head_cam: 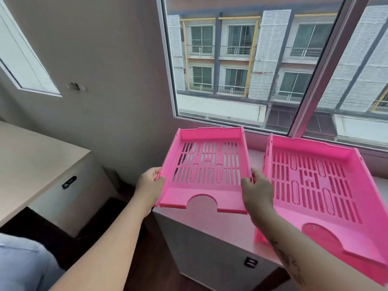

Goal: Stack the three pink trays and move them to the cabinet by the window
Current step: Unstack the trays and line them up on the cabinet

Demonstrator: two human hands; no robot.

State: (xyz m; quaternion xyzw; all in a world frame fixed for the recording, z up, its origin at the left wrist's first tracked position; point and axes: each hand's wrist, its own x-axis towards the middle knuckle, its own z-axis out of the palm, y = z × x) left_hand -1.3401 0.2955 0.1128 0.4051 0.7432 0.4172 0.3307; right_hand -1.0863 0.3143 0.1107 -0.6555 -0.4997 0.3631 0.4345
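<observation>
A pink slotted tray hangs in the air over the left end of the white cabinet below the window. My left hand grips its left wall and my right hand grips its right wall. To the right, another pink tray rests on the cabinet top; its left side looks double, so a second tray may sit under it, but I cannot tell for sure.
A large window runs along the far side behind the cabinet. A beige desk with a dark handle stands at the left. Dark floor lies between the desk and the cabinet. A blue-clad knee shows at bottom left.
</observation>
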